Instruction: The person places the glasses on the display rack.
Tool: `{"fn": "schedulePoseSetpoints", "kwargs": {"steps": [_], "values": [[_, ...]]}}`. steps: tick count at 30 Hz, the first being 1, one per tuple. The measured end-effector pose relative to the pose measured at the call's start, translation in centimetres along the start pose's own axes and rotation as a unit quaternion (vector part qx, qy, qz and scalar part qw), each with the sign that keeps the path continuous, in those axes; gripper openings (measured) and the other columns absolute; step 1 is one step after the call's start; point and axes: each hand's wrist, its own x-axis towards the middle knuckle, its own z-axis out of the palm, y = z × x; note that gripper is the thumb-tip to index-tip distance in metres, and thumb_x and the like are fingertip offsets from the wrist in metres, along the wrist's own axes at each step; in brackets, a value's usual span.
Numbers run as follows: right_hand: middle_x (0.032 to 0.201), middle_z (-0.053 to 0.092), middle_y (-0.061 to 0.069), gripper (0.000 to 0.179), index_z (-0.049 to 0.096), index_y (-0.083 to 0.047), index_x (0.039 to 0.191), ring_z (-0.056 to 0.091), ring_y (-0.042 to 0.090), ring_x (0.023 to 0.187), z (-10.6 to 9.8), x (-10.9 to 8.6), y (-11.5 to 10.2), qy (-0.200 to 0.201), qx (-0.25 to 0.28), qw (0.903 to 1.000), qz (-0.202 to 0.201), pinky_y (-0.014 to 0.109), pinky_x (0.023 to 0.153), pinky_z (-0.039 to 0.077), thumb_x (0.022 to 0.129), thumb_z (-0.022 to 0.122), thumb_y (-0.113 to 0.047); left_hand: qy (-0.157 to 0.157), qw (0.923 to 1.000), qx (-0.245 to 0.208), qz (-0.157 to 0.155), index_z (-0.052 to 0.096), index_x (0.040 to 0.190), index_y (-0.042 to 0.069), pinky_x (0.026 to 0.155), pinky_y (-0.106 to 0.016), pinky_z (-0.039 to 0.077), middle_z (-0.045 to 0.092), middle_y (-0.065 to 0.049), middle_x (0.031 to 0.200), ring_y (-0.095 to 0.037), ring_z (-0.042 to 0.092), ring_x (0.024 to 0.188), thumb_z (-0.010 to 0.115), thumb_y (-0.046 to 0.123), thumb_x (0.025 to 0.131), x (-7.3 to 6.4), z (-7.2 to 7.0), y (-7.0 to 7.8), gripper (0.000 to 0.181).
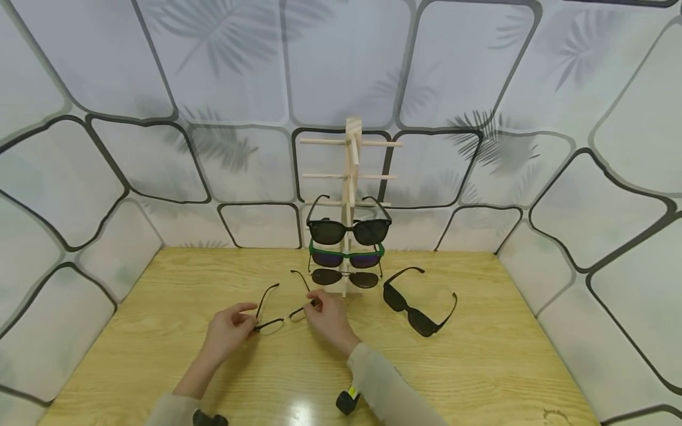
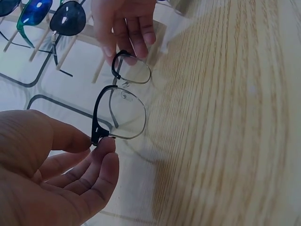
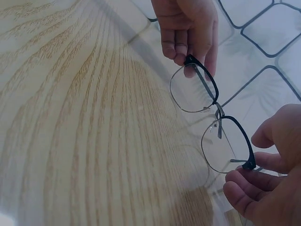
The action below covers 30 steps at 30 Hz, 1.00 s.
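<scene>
A pair of clear-lens eyeglasses [image 1: 288,316] with black browline tops and thin metal lower rims is held by both hands low over the wooden table, temples unfolded and pointing to the back. My left hand [image 1: 230,332] pinches its left front corner between thumb and fingers; the left wrist view shows the black hinge end [image 2: 98,134] at the fingertips. At the other corner is my right hand [image 1: 329,319], its fingers curled around the hinge end [image 3: 249,163] with the thumb beside the rim. Both lenses stay uncovered between the hands.
Just behind the right hand stands a wooden display rack [image 1: 351,160] with bare upper pegs. It carries black sunglasses [image 1: 348,231], green-framed sunglasses [image 1: 346,255] and thin-framed dark sunglasses [image 1: 364,280]. Another black pair of sunglasses [image 1: 421,319] lies unfolded on the table [image 1: 506,355], right of the rack.
</scene>
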Motion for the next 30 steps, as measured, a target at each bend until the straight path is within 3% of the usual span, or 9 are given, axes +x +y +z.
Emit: {"fn": "schedulePoseSetpoints", "kwargs": {"steps": [5,12,18,26,30], "values": [[0.101,0.074,0.012,0.027,0.074,0.004,0.12,0.058,0.011,0.082,0.0,0.0,0.0,0.0,0.002,1.0,0.005,0.026,0.075,0.051,0.099,0.061,-0.008,-0.005,1.0,0.0,-0.001,0.068,0.131,-0.008,0.059,-0.021,0.05,0.079,-0.018,0.094,-0.012,0.07,0.071,0.065,-0.001,0.097,-0.2,-0.2,-0.1,0.035],[0.101,0.076,0.013,0.025,0.074,0.005,0.116,0.067,0.018,0.088,0.2,-0.1,0.0,0.007,0.012,0.9999,-0.008,0.026,0.077,0.055,0.099,0.062,-0.009,-0.01,0.9999,-0.002,-0.009,0.068,0.132,-0.006,0.058,-0.022,0.05,0.079,-0.014,0.092,-0.011,0.067,0.069,0.066,0.0,0.097,-0.4,-0.4,-0.2,0.036],[0.101,0.077,0.011,0.023,0.076,0.003,0.115,0.069,0.017,0.089,0.3,-0.3,-0.4,0.013,0.024,0.9994,-0.02,0.024,0.078,0.056,0.101,0.061,-0.007,0.018,0.9995,0.006,-0.024,0.07,0.132,-0.001,0.057,-0.023,0.048,0.078,-0.011,0.092,-0.011,0.067,0.071,0.067,0.003,0.098,-0.8,-0.8,-0.1,0.034],[0.099,0.077,0.008,0.022,0.078,-0.001,0.114,0.067,0.01,0.086,0.2,-0.3,-1.6,0.006,0.041,0.9989,-0.021,0.022,0.077,0.055,0.101,0.061,-0.009,0.055,0.9982,-0.012,-0.019,0.072,0.13,-0.001,0.056,-0.023,0.049,0.078,-0.014,0.095,-0.012,0.071,0.071,0.066,0.006,0.101,-1.6,-2.0,0.5,0.031],[0.099,0.077,0.007,0.021,0.079,-0.005,0.112,0.067,0.01,0.086,0.1,-0.4,-2.2,0.004,0.05,0.9984,-0.027,0.022,0.078,0.055,0.101,0.062,-0.01,0.061,0.9975,-0.026,-0.024,0.072,0.13,-0.002,0.06,-0.023,0.054,0.077,-0.013,0.095,-0.013,0.072,0.073,0.064,0.004,0.101,-2.1,-2.7,1.0,0.03]]}}
